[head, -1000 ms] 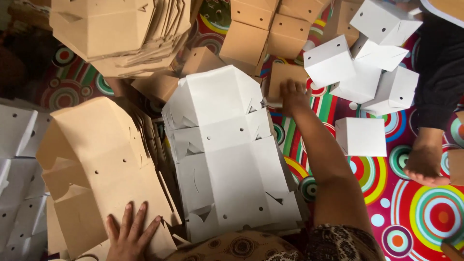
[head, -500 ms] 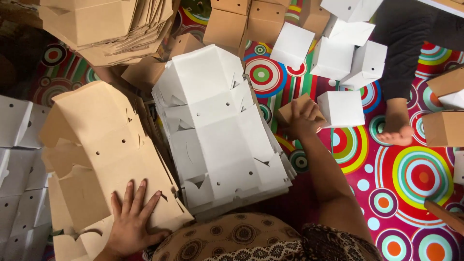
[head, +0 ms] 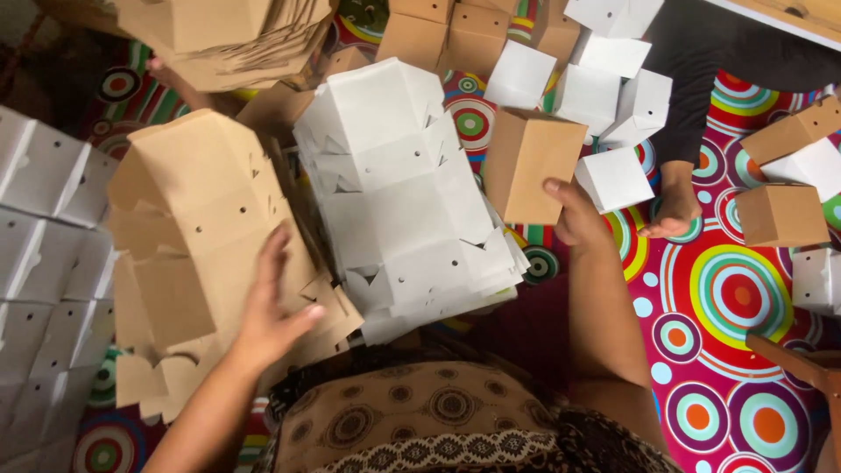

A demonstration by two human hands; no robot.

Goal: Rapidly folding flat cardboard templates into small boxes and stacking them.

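My right hand point(head: 580, 217) grips a folded brown cardboard box point(head: 529, 163) and holds it up above the patterned mat, right of a stack of flat white box blanks point(head: 399, 193). My left hand point(head: 267, 307) lies palm down, fingers together, on a stack of flat brown box blanks point(head: 197, 236) at my left knee. My lap in patterned brown cloth point(head: 412, 420) is at the bottom of the view.
Several folded white boxes point(head: 604, 79) and brown boxes point(head: 780, 215) lie scattered on the colourful circle-patterned mat point(head: 727, 298). Another person's foot point(head: 676, 206) and dark trouser leg stand at the right. More flat white blanks point(head: 44, 263) lie far left, brown blanks point(head: 228, 35) at the top.
My right hand has picked up a folded brown box from the mat and drawn it toward me. My left hand slid up the brown stack.
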